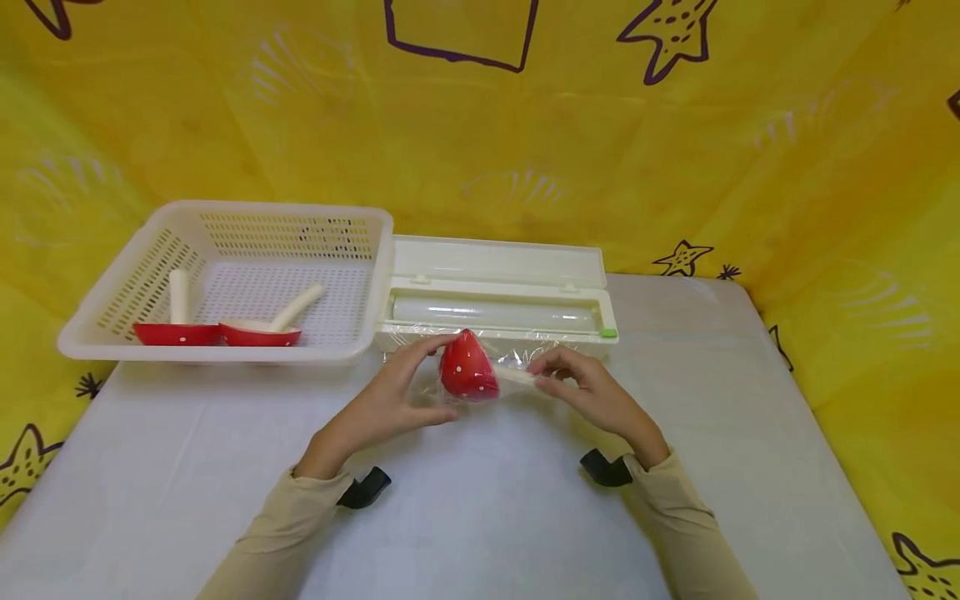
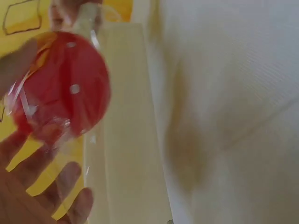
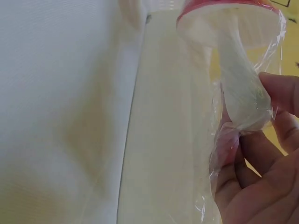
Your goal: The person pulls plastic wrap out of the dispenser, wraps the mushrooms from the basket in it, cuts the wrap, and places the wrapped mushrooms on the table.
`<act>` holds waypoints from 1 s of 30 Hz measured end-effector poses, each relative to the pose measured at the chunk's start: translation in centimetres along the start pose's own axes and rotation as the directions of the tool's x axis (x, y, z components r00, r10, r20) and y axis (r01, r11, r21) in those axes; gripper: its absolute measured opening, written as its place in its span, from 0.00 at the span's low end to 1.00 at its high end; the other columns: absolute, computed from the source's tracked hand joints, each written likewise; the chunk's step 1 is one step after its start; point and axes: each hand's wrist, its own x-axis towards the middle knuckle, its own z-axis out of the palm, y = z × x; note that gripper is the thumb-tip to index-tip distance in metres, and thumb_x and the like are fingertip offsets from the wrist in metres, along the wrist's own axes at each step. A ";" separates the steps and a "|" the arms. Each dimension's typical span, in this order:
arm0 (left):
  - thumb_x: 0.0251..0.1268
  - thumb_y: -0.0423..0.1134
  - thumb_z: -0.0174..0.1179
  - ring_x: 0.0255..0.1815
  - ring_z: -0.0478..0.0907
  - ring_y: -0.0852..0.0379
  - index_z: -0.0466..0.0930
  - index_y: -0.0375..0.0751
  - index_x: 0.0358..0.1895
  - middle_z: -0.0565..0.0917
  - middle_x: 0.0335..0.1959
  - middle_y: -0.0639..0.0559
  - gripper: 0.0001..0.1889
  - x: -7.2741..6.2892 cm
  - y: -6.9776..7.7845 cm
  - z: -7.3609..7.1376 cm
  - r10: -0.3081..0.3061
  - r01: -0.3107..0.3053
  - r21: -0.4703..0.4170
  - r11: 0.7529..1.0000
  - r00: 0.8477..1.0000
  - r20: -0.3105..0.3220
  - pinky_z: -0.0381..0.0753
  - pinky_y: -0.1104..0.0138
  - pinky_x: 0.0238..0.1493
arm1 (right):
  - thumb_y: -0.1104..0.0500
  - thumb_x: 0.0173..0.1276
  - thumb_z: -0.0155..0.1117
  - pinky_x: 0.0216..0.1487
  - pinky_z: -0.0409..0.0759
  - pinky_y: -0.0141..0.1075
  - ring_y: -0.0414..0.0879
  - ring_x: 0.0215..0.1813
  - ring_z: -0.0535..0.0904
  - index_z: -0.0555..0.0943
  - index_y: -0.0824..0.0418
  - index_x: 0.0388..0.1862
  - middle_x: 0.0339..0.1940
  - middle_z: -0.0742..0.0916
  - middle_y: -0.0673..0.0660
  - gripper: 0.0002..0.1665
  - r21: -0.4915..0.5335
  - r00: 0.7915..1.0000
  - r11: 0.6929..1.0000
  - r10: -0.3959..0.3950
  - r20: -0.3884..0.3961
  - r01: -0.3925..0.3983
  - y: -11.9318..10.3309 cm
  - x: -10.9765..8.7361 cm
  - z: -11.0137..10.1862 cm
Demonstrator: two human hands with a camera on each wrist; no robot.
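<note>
A toy mushroom (image 1: 469, 367) with a white-dotted red cap and a cream stem is held above the table, wrapped in clear cling film. My right hand (image 1: 592, 390) pinches the end of the stem (image 3: 243, 88) through the film. My left hand (image 1: 393, 392) is spread around the cap, its fingers fairly straight at the film. In the left wrist view the red cap (image 2: 70, 88) faces the camera, with loose film (image 2: 60, 128) gathered by the fingers. Behind the hands stands the open cream film dispenser (image 1: 498, 289), a roll (image 1: 491, 312) lying inside it.
On the left stands a white slotted basket (image 1: 352, 354) holding two more toy mushrooms (image 1: 260, 335), caps down near its front wall. The dispenser sits right beside the basket. A yellow patterned cloth (image 1: 480, 142) hangs behind the white table (image 1: 480, 517).
</note>
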 end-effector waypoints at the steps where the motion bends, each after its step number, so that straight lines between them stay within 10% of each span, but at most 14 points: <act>1: 0.49 0.39 0.77 0.70 0.66 0.46 0.61 0.53 0.74 0.72 0.70 0.50 0.47 0.0 0.0 0.2 0.032 -0.031 0.040 0.999 0.999 -0.012 0.70 0.41 0.65 | 0.64 0.72 0.60 0.51 0.80 0.32 0.42 0.48 0.80 0.80 0.62 0.49 0.48 0.86 0.58 0.09 0.012 1.000 1.000 0.002 0.003 -0.002 -0.1 -0.1 -0.1; 7: 0.51 0.37 0.76 0.68 0.70 0.47 0.60 0.54 0.75 0.72 0.67 0.46 0.47 0.2 -0.3 1.5 0.175 -0.152 0.229 0.961 0.981 -0.083 0.75 0.46 0.63 | 0.65 0.72 0.60 0.47 0.79 0.32 0.38 0.46 0.79 0.83 0.59 0.45 0.50 0.87 0.57 0.07 0.011 0.999 1.000 -0.007 0.040 0.006 -0.4 -0.1 -0.3; 30: 0.55 0.40 0.73 0.75 0.59 0.42 0.60 0.39 0.71 0.64 0.73 0.39 0.42 0.3 -0.7 2.1 0.092 -0.065 0.172 0.983 0.984 -0.153 0.64 0.42 0.71 | 0.69 0.57 0.74 0.38 0.79 0.32 0.44 0.39 0.79 0.84 0.60 0.45 0.41 0.89 0.54 0.16 -0.232 0.982 0.961 -0.170 -0.077 0.148 -0.3 0.3 1.1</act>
